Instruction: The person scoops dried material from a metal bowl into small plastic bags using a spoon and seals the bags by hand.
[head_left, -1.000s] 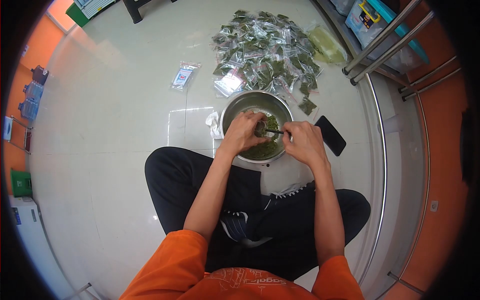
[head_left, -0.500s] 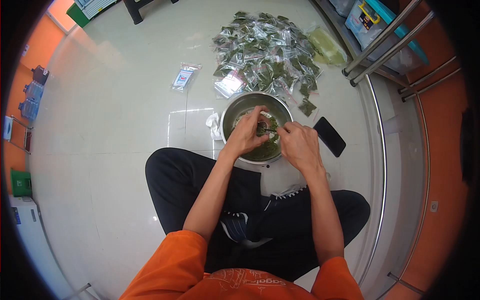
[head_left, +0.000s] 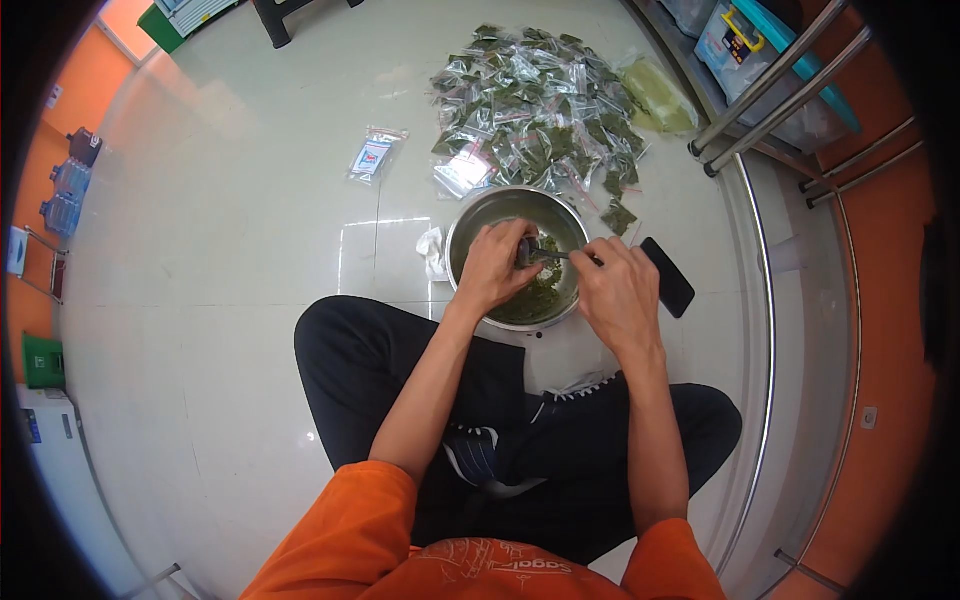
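Observation:
A round metal bowl on the floor holds green leafy bits. Over its left half is my left hand, its fingers curved round something small that I cannot make out, perhaps a clear bag. My right hand grips the handle of a spoon at the bowl's right rim; the spoon points left, its end close to my left fingers. Beyond the bowl lies a heap of small clear bags with green contents.
A black phone lies right of the bowl, a crumpled white tissue left of it. Farther off are a packet of bags, a yellowish-green bag and a metal rack at the right.
My right hand has moved slightly right, drawing the spoon with it. Its spoon end is now more visible, above the leafy bits. My left fingers have closed in somewhat.

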